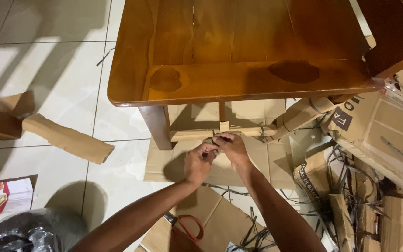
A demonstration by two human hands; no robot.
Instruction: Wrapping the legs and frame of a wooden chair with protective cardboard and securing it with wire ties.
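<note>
Both hands (pixel 215 154) pinch sideways-lying cardboard roll (pixel 220 133)

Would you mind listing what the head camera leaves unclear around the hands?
- What the left hand and right hand pinch: too small, covered by fingers.
- Scissors: blades hidden under the left forearm.
- Wooden table: far side cut off by the top edge.
- Black bag: cut off at the bottom edge.

Both hands, left hand (pixel 199 163) and right hand (pixel 232 148), pinch a cardboard strip (pixel 220 133) beneath the wooden table (pixel 239 79).
</note>
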